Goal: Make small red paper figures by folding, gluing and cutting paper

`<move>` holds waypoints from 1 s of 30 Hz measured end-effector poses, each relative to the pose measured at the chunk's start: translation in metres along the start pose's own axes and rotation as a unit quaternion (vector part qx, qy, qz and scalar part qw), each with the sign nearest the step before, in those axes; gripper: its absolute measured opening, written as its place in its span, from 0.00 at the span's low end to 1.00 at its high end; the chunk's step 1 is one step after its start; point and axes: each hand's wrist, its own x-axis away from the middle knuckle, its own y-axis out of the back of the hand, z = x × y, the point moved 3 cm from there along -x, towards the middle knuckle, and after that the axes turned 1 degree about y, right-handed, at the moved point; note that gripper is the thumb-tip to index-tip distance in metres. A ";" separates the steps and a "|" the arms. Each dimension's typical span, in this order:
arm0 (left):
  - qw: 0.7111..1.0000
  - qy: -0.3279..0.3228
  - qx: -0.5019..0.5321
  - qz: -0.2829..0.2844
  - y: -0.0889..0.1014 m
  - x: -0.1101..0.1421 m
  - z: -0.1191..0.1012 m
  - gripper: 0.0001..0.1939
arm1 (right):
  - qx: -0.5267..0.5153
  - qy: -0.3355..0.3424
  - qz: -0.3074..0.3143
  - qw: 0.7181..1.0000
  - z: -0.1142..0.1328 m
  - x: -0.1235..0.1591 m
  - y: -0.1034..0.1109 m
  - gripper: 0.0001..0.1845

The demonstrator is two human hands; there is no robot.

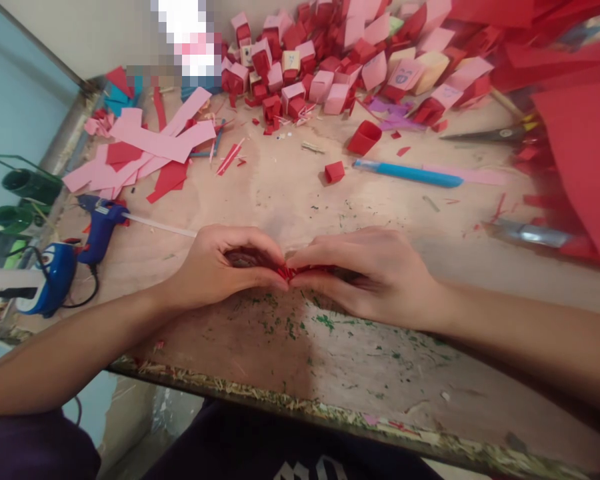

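Observation:
My left hand (pixel 230 267) and my right hand (pixel 370 273) meet fingertip to fingertip over the front middle of the table. Pinched between them is a small red paper piece (pixel 289 271); the fingers cover most of it, so its shape does not show. Both hands are closed on it from either side. Beyond them lie a small red paper box (pixel 335 172) and a larger open red paper tube (pixel 365 138). A blue pen (pixel 409 174) rests to the right of these.
A blue glue gun (pixel 101 227) lies at left beside a blue-and-white power socket (pixel 50 280). Pink paper strips (pixel 150 143) are heaped behind it. Many red and pink paper boxes (pixel 325 87) fill the back. Scissors (pixel 503 133), a cutter knife (pixel 535 233) and red sheets (pixel 580 147) lie right.

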 end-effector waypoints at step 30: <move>0.987 -0.064 -0.063 0.132 -0.001 -0.004 -0.009 0.04 | 0.028 0.029 0.031 0.999 -0.002 0.001 -0.004 0.06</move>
